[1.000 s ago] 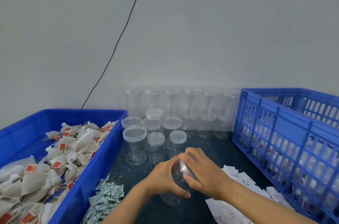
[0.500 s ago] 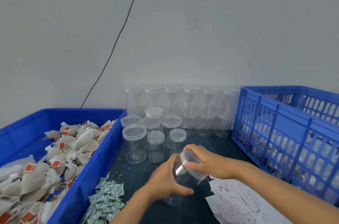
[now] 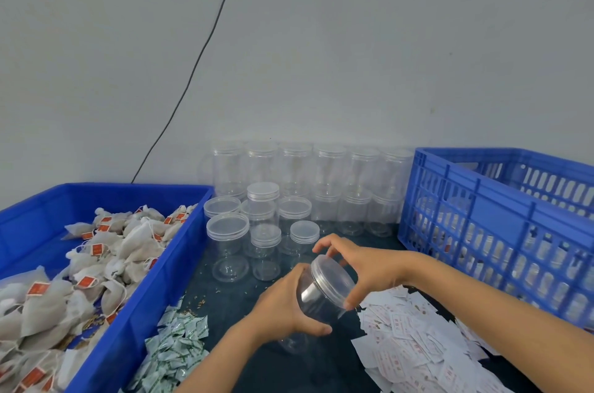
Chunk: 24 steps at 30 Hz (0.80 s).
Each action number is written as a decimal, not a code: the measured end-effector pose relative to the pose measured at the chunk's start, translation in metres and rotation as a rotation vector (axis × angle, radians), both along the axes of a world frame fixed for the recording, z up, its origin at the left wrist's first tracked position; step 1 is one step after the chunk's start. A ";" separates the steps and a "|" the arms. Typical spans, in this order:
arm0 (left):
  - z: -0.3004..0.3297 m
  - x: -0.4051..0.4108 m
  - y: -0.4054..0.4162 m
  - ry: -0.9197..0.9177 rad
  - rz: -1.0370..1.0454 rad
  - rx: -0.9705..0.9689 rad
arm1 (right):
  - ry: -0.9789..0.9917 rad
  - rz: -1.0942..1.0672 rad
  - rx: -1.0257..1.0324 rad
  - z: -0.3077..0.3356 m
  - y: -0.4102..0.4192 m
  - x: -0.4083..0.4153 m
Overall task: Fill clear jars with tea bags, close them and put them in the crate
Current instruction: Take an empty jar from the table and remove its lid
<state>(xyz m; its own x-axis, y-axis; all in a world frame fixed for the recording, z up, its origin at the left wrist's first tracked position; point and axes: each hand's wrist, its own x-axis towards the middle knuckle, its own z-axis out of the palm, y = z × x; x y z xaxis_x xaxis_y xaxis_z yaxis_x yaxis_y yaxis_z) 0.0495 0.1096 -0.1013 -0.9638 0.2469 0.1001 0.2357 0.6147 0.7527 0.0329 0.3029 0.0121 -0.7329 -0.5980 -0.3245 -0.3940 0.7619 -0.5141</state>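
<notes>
Jar [image 3: 316, 302] tilted above tabletop [image 3: 225, 306]: left hand [image 3: 286, 307] grips body, right hand [image 3: 363, 270] fingers curled on lid [image 3: 334, 277].

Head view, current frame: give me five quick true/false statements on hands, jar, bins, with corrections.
1. The left hand holds the body of a clear jar. True.
2. The held jar is packed with tea bags. False: it looks empty, with no bags visible through its clear wall.
3. The right hand has its fingers around the jar's lid. True.
4. The tea bags lie in the slatted crate on the right. False: they fill the solid blue bin on the left; the crate is a separate thing.
5. Lidded clear jars stand on the table behind the hands. True.
</notes>
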 end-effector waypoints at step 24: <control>0.007 0.001 0.000 -0.049 -0.029 0.010 | 0.096 0.139 0.047 -0.009 -0.002 -0.006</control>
